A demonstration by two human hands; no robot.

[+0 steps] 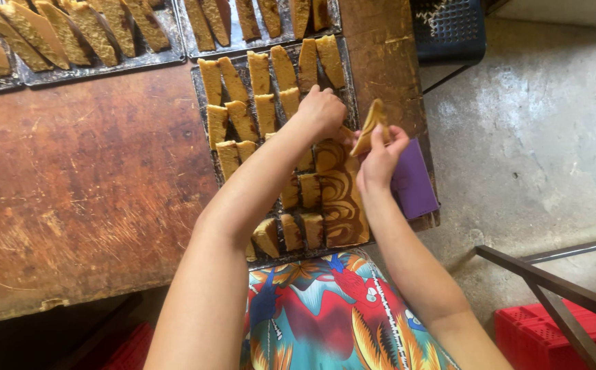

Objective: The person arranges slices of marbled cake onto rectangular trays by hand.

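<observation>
Your right hand (380,156) pinches thin tan slice (371,123) upright, lifted just above right edge of dark baking tray (200,96). Your left hand (322,109) curled, knuckles up, resting on tray among cut slices; cannot tell whether it grips one. Marbled uncut slab (339,199) lies below hands, purple scraper (413,183) beside it. Keep pinch light, support slice underneath, likely crumbly. Lay it flat, apart from neighbours.

No packages, labels, signs or screens.
</observation>
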